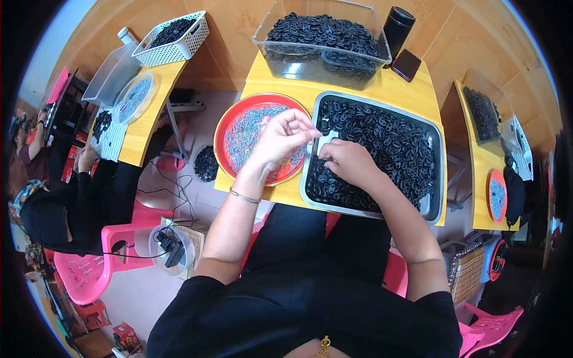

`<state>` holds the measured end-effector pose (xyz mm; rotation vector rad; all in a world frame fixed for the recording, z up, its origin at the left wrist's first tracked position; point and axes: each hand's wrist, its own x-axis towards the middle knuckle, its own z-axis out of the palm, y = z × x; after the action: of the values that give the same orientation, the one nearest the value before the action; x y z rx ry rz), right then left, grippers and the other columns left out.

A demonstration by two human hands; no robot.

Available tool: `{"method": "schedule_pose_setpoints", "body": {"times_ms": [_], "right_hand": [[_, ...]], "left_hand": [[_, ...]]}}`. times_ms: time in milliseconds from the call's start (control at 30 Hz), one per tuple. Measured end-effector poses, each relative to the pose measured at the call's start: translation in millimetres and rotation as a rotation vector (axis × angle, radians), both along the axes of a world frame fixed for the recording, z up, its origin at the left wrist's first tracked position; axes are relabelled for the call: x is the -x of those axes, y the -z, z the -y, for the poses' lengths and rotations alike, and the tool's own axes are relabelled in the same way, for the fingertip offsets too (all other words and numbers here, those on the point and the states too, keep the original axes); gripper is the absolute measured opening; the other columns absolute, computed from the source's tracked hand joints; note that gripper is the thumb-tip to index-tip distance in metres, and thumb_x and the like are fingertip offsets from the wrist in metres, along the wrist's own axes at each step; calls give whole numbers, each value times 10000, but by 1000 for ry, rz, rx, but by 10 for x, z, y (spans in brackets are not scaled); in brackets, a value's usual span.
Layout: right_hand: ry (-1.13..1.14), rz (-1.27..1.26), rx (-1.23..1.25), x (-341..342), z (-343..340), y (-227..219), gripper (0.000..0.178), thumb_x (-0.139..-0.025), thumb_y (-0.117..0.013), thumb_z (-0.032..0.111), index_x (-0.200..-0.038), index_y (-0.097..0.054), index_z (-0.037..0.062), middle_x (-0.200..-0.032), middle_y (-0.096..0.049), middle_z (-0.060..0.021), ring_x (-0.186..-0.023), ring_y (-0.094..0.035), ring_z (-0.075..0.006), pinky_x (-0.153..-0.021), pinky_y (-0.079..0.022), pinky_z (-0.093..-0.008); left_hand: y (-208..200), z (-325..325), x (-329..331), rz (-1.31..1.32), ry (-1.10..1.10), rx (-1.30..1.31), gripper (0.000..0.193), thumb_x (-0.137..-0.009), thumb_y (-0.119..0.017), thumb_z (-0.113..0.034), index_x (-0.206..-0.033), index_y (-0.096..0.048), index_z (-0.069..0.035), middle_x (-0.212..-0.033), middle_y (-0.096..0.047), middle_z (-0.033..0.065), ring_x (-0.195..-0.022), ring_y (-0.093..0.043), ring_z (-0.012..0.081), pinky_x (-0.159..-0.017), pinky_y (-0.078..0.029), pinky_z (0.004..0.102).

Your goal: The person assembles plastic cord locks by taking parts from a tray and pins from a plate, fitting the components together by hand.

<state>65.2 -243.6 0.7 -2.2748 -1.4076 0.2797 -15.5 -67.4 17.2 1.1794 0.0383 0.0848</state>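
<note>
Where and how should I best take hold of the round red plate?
Probably grip the red plate by its left rim, coming from the left: that side seems to overhang the table, leaving room to reach underneath. The metal tray crowds the right side.

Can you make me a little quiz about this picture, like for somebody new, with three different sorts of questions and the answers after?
1. Pick one: which hand has the bangle on its wrist?
A) right
B) left
C) both

2. True or false: the red round tray sits to the left of the rectangular metal tray.

3. Fill in: the oval pieces under the right hand are ____ in colour.

Key:
1. B, the left hand
2. True
3. Black
</note>
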Motion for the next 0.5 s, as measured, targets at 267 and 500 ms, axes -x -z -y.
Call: {"method": "schedule_pose_setpoints", "body": {"times_ms": [267,500], "right_hand": [[-41,-13,-2,-81,-77,96,121,-661,-632,76,-767,-574,72,-750,-573,-71,-732,-578,-235,-646,-466,-346],[-131,6,-48,-113,-100,102,75,-649,-620,56,-705,-570,57,-709,-585,-82,-695,-581,-239,-633,-468,-342]], "left_hand": [[161,146,49,-45,-27,195,126,-788,-575,7,-912,-595,15,-827,-627,96,-772,-606,128,-692,-482,214],[230,174,81,-84,-38,207,107,-782,-593,-6,-887,-610,7,-851,-624,84,-757,-597,120,-689,-488,210]]}}
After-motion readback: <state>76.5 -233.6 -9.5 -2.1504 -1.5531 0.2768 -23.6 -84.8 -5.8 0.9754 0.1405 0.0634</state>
